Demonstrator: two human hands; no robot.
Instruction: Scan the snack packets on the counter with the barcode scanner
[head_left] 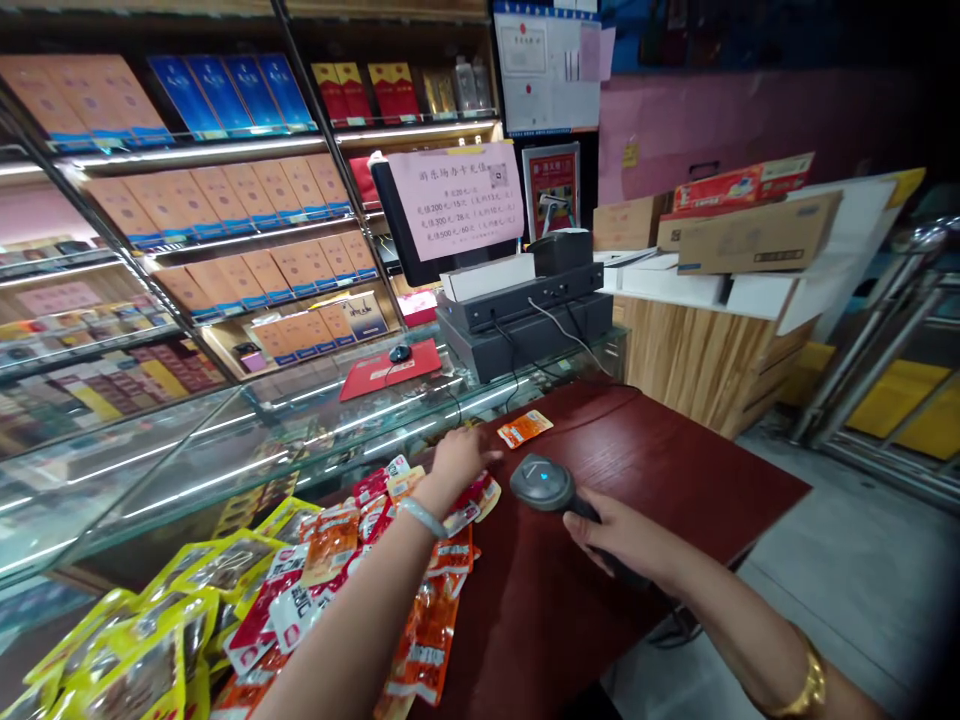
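Note:
In my right hand [611, 535] is a dark grey barcode scanner [544, 483], gripped by its handle, with a small blue light showing on its head. My left hand [459, 458] is over the far end of a pile of snack packets, its thumb apart from the fingers and nothing visible in it. Just beyond it, a single orange packet [525, 429] lies flat on the dark red table [637, 450]. The pile mixes red and white packets [296, 612], orange packets [426, 640] and yellow-edged clear packets [150, 640]. My left forearm hides part of it.
A glass display counter [247, 440] runs along the left, carrying a red mouse pad [390, 371]. Behind the table stand a monitor [397, 230] with a pink notice and a cash drawer [480, 345] with trailing cables. Cardboard boxes [750, 238] are stacked at the right.

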